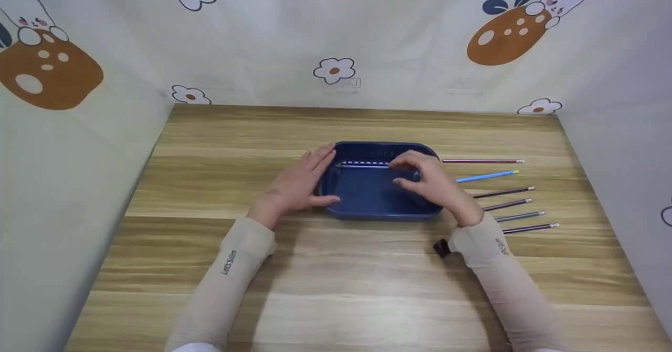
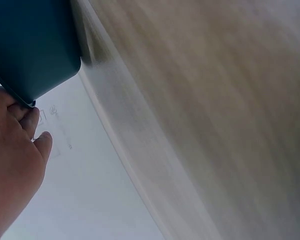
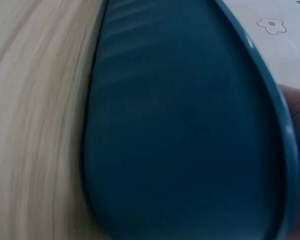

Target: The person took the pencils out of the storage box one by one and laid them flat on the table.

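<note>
A dark blue plastic box (image 1: 367, 217) lies on the wooden table. My left hand (image 1: 294, 186) rests on its left end, fingers straight along the rim and thumb stretched over the near corner; the left wrist view shows fingertips against the rim. My right hand (image 1: 428, 178) is over the right side of the box, thumb apart from the bent fingers. Its fingertips touch or lie just above the right part of a silver-blue pencil (image 1: 362, 166) inside. Beside that pencil runs a purple-and-white striped pencil (image 1: 365, 162). The hand hides their right ends.
Right of the box lie several pencils, among them a red one (image 1: 483, 161), a bright blue one (image 1: 488, 176) and a dark one (image 1: 530, 228). A small black object (image 1: 442, 248) is by the right wrist. Patterned curtains (image 1: 262, 52) enclose the table's back and sides.
</note>
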Demonstrator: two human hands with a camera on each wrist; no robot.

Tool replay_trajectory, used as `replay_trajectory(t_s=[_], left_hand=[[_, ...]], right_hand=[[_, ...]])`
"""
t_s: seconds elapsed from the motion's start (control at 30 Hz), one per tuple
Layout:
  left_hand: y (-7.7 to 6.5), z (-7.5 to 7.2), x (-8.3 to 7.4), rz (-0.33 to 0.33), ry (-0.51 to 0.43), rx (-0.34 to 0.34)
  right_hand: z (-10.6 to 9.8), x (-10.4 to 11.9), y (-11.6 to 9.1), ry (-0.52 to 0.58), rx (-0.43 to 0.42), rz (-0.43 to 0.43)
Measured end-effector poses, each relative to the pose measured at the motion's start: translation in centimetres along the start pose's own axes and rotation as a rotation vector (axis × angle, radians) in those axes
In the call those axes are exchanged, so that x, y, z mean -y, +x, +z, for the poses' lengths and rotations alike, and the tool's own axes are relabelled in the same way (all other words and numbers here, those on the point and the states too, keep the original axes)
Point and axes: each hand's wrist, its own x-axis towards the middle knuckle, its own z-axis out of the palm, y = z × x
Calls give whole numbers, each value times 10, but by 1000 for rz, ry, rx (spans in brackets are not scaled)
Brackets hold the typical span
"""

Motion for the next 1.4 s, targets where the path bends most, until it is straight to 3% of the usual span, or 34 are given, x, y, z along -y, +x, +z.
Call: replay_trajectory(t_s=[1.0, 1.4], left_hand=[[0, 0, -2, -42, -29, 6], [0, 0, -1, -22, -22, 10]], right_hand=[[20, -18, 30, -185, 212, 52], [22, -20, 33, -270, 225, 87]])
